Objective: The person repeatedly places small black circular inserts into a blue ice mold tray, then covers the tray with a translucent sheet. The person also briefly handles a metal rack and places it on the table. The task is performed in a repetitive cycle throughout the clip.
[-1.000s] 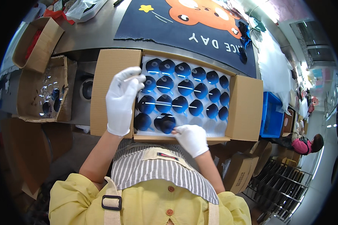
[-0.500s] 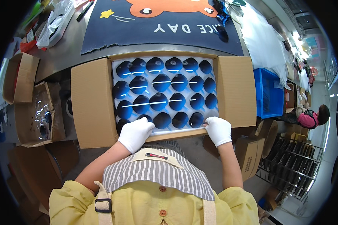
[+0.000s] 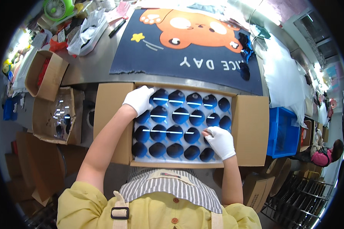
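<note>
An opened cardboard box [image 3: 250,129] lies in front of me, its side flaps folded out. Rows of round dark tinted lenses [image 3: 174,150], fading to blue, rest on a white sheet inside it. My left hand [image 3: 139,100], in a white glove, is over the box's far left corner, its fingers curled down beside the lenses there. My right hand [image 3: 220,142], gloved with bare fingertips showing, is closed in a pinch over the right-hand lenses and covers part of them. What either hand grips, if anything, cannot be made out.
Beyond the box lies a dark mat [image 3: 153,63] with an orange bear. On the left are two cardboard boxes, one holding loose lenses [image 3: 67,119], and a white plastic tray [image 3: 88,32]. On the right stand a blue bin [image 3: 284,133], white sheeting [image 3: 283,72] and a person [image 3: 322,156] farther off.
Both hands have left the box's near edge. My left hand has gone to the far left corner, my right hand farther in over the lenses. The whole view has shifted.
</note>
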Demonstrator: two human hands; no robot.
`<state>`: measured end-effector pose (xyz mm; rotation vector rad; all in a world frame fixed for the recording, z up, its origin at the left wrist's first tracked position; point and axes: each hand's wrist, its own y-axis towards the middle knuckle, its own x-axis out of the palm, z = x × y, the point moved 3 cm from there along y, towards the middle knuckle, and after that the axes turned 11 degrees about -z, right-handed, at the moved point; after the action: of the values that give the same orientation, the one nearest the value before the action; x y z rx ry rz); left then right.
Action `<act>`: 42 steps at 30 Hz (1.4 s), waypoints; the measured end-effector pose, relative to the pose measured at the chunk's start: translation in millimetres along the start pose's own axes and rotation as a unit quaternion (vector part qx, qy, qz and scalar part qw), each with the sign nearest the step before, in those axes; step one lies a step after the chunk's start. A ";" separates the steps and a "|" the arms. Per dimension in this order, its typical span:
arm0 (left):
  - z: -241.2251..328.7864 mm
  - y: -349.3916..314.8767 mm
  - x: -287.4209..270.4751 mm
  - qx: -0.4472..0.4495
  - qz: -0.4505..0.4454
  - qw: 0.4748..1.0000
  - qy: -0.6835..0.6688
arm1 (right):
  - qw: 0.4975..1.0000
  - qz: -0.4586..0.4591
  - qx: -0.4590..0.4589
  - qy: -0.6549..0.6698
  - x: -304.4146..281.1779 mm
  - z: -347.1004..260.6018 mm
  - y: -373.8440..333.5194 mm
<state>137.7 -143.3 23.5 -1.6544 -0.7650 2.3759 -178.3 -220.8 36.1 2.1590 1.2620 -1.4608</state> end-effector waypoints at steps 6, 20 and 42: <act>-9.8 -9.1 7.8 -0.006 0.029 0.999 -0.016 | 0.960 0.271 0.009 0.076 -96.6 91.7 90.5; 1.1 -53.3 27.8 0.036 0.124 0.973 -0.190 | 0.960 0.071 0.272 0.018 -155.5 174.5 169.8; 80.7 -48.1 31.8 0.164 0.174 0.953 -0.189 | 0.987 0.057 -0.111 -0.103 -48.1 59.2 -82.9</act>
<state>44.2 -115.3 41.5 -1.3013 -0.0994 2.9129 -285.0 -232.6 70.0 1.8522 1.1493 -1.3838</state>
